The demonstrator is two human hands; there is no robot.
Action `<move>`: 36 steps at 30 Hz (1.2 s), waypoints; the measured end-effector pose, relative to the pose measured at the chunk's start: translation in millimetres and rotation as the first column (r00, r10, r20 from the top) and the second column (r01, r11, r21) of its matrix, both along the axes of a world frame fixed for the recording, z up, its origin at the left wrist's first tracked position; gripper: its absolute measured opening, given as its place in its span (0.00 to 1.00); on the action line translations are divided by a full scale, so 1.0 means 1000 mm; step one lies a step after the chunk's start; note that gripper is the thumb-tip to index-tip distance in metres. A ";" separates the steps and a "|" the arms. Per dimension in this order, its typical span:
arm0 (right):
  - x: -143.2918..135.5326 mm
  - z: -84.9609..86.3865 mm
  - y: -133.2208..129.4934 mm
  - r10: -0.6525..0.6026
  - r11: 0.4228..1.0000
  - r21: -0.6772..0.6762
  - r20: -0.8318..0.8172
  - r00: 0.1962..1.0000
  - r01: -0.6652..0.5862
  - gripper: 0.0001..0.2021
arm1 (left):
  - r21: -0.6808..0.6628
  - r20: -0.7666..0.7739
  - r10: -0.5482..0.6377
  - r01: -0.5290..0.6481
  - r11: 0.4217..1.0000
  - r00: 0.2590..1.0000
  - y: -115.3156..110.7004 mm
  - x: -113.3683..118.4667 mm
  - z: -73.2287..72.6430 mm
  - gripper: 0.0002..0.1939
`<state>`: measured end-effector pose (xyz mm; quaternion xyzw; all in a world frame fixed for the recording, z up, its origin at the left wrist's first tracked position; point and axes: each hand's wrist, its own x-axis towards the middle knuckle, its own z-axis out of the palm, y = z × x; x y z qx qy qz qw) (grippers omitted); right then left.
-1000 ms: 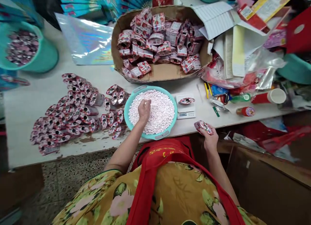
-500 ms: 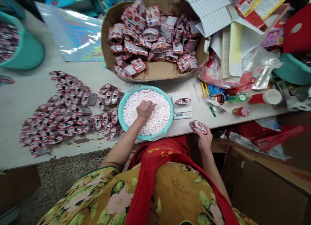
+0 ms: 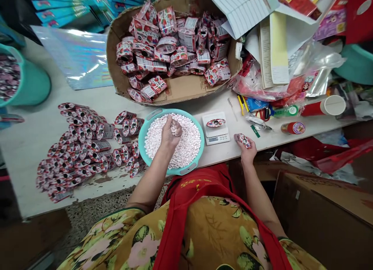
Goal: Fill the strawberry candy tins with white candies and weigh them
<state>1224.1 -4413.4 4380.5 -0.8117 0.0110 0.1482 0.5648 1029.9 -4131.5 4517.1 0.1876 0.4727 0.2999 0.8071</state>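
Observation:
My left hand [image 3: 171, 134] is curled around several pale candies above a teal basin [image 3: 142, 143] full of small whitish-pink candies [image 3: 189, 135]. Out to the right, my right hand [image 3: 247, 150] grips a red-and-white pouch [image 3: 243, 140] at the table's front edge. Between the basin and that hand lies a white digital scale [image 3: 217, 139], with another pouch [image 3: 216, 123] resting on its plate. Many pouches [image 3: 84, 145] stand packed together left of the basin, their open ends upward.
Behind the basin, a cardboard box [image 3: 186, 87] holds many pouches. A teal bucket [image 3: 36, 81] stands at the far left. Papers [image 3: 279, 48], plastic bags, a yellow cutter [image 3: 242, 106] and a red-and-white tube [image 3: 323, 106] crowd the right side.
My left hand has turned and lifted from the candies, closing around several. The pouch in my right hand is tilted differently. The camera view has shifted slightly.

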 end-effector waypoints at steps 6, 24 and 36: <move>0.013 0.020 0.018 0.295 0.948 -0.239 0.409 0.863 -0.211 0.41 | -0.086 0.073 -0.090 0.097 0.992 0.993 -0.024 0.054 0.004 0.28; -0.037 0.120 0.110 0.660 0.742 -0.158 0.336 0.672 -0.651 0.11 | 0.474 0.024 -0.045 0.028 0.880 0.999 -0.075 0.101 0.012 0.30; -0.052 0.130 0.123 0.622 0.769 -0.059 0.303 0.722 -0.637 0.11 | 0.504 0.061 -0.029 -0.005 0.864 0.998 -0.064 0.093 0.028 0.31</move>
